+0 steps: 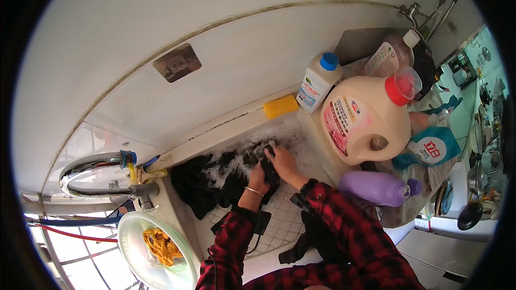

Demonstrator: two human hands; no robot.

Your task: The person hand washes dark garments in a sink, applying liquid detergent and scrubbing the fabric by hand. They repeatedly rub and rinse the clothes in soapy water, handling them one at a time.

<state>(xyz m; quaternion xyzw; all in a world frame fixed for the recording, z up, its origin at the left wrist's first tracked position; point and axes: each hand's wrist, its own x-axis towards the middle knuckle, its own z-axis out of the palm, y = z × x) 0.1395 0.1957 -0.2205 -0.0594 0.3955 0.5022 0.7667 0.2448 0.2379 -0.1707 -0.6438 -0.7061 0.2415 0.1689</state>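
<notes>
Both my hands work inside a white laundry sink [278,225] whose floor has a diamond-pattern washboard surface. My left hand [258,181], with a bracelet at the wrist, grips a bunched part of a wet black garment [205,185]. Close beside it on the right, my right hand [283,163] pinches the same bunched fabric. White suds [225,169] lie over the cloth and towards the back wall of the sink. More dark fabric [306,233] hangs over the front edge near my right forearm.
A yellow soap bar [281,106] sits on the back ledge. Right of the sink stand a blue-capped bottle [314,84], a large detergent jug [363,125] and a purple bottle [375,188]. At left are a chrome faucet [92,165] and a pale basin [133,245] holding an orange cloth [161,245].
</notes>
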